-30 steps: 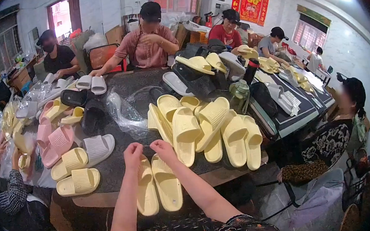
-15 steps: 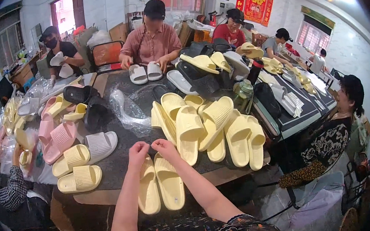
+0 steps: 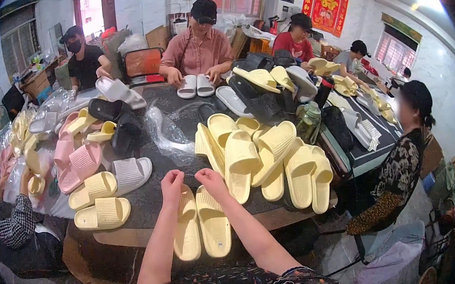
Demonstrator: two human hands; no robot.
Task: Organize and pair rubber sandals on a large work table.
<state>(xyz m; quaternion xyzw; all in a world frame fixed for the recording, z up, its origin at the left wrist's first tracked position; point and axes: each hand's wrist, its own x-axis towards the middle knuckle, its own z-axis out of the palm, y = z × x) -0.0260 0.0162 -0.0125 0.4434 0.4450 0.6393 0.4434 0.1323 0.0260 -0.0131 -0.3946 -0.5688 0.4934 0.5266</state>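
A pair of pale yellow slide slippers lies side by side at the table's near edge, a left slide [image 3: 187, 236] and a right slide [image 3: 214, 228], heels toward me. Above their ribbed straps my left hand [image 3: 172, 184] and my right hand [image 3: 209, 180] are both pinched closed, close together. Between the fingertips runs a short, thin pale strand, too fine to identify. The hands partly cover the straps. Just right of my right hand leans a heap of yellow slides [image 3: 242, 160].
Yellow, pink and grey slides [image 3: 102, 215] lie to the left. Clear plastic wrap [image 3: 163, 131] rests mid-table; a green bottle [image 3: 308, 119] stands beyond the heap. Across the table a person [image 3: 195, 54] handles white slides [image 3: 196, 85]. Another person [image 3: 411, 141] sits at the right.
My hands have drawn slightly apart, and the strand now shows between them. The view has shifted a little. At the far left, a person has lowered white slides toward the table.
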